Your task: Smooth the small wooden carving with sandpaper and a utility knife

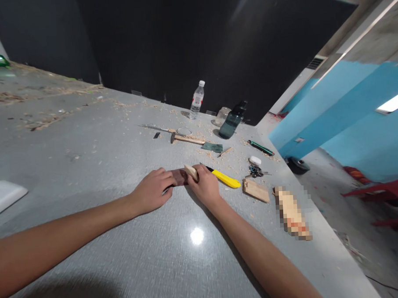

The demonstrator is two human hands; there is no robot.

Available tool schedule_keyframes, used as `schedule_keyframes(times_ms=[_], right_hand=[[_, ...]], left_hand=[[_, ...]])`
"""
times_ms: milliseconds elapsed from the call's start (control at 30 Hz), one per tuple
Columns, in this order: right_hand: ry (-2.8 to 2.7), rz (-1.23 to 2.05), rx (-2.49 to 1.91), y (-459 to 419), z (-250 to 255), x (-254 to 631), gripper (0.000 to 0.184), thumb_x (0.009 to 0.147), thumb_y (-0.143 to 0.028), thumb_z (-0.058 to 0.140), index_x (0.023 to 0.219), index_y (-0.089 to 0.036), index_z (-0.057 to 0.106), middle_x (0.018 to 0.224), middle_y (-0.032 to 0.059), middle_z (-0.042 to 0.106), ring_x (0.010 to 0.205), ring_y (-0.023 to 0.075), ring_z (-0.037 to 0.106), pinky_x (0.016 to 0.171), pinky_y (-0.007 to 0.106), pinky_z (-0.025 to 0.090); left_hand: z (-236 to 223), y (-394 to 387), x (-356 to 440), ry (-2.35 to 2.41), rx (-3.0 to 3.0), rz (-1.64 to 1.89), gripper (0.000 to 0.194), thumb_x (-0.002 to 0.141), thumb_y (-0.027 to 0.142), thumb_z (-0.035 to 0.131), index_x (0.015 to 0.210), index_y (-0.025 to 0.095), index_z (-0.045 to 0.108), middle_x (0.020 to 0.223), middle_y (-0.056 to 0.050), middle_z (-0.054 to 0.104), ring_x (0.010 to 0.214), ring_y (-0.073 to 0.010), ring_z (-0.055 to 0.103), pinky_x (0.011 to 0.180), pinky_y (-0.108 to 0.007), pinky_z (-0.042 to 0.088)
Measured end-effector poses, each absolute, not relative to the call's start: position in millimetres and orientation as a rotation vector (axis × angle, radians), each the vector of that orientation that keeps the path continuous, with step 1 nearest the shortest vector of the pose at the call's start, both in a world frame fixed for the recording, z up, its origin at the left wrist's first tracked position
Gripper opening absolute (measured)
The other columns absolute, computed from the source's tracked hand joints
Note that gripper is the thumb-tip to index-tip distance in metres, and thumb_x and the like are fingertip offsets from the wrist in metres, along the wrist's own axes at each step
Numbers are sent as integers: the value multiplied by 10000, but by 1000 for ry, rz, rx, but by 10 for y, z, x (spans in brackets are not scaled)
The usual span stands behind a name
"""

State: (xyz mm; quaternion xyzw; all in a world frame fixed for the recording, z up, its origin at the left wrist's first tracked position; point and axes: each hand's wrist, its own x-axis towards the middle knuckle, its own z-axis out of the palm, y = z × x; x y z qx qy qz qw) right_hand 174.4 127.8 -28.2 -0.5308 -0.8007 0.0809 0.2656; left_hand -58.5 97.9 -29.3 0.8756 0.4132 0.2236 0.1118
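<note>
A dark brown strip of what looks like sandpaper (179, 177) lies flat on the grey table. At its left end, my left hand (154, 189) has its fingers curled over it, holding it against the tabletop. My right hand (205, 186) is closed round a small pale piece of wood (191, 172), which rests on or just above the strip's right end; the fingers hide part of it. Just beyond the right hand lies a yellow utility knife (227, 179), its black front end partly covered by that hand.
Behind the hands lie a hammer (188, 140), a green sheet (212, 147) and wood shavings. A water bottle (197, 100) and a dark bottle (232, 121) stand farther back. To the right are keys (256, 171), a wood block (255, 190), a green-black cutter (261, 147) and the table edge.
</note>
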Motion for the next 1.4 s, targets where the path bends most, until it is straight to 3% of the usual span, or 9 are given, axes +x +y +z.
schedule_keyframes(times_ms=[200, 400, 633, 867, 1100, 1267, 1400], right_hand=[[-2359, 293, -1254, 1227, -209, 1707, 357, 958, -271, 652, 1308, -274, 723, 1238, 44, 800, 1157, 232, 732, 1020, 326, 519], [-2181, 205, -1536, 1275, -231, 1708, 294, 1011, -264, 550, 1209, -124, 717, 1080, 170, 798, 889, 282, 757, 800, 365, 535], [-2373, 315, -1250, 1241, -176, 1696, 335, 958, -254, 648, 1277, -294, 742, 1279, 16, 802, 1204, 210, 722, 1066, 304, 494], [-2154, 237, -1545, 1284, -231, 1724, 304, 1014, -283, 557, 1212, -137, 735, 1044, 161, 814, 889, 291, 769, 801, 366, 541], [-2349, 324, -1239, 1237, -168, 1707, 314, 969, -241, 632, 1261, -265, 745, 1292, 31, 797, 1214, 233, 720, 1067, 325, 502], [-2270, 280, -1348, 1257, -213, 1721, 298, 1015, -254, 585, 1267, -199, 734, 1191, 101, 807, 1056, 268, 749, 905, 358, 540], [-2255, 264, -1357, 1250, -225, 1713, 325, 1047, -322, 594, 1326, -190, 697, 1227, 119, 787, 1087, 274, 729, 930, 369, 539]], left_hand=[[-281, 973, -583, 1191, 2566, 663, 276, 985, 129, 560, 1181, 231, 726, 1202, -50, 739, 1107, -280, 604, 969, -476, 508], [-274, 966, -572, 1225, 2593, 636, 221, 978, 124, 547, 1077, 216, 721, 1088, -55, 734, 1060, -281, 594, 922, -463, 503], [-295, 973, -579, 1179, 2607, 667, 319, 968, 113, 548, 1203, 246, 718, 1177, -50, 735, 1083, -276, 590, 955, -467, 494], [-283, 964, -571, 1211, 2599, 631, 262, 976, 123, 523, 1116, 231, 717, 1110, -57, 734, 1075, -282, 595, 940, -479, 499], [-279, 964, -573, 1187, 2605, 647, 323, 970, 119, 539, 1202, 250, 722, 1161, -56, 734, 1094, -284, 598, 962, -479, 498], [-277, 960, -574, 1194, 2597, 638, 312, 976, 114, 531, 1190, 238, 721, 1160, -61, 729, 1106, -284, 590, 969, -475, 499], [-281, 963, -576, 1187, 2603, 630, 308, 987, 119, 525, 1207, 234, 708, 1186, -63, 727, 1109, -282, 584, 979, -478, 497]])
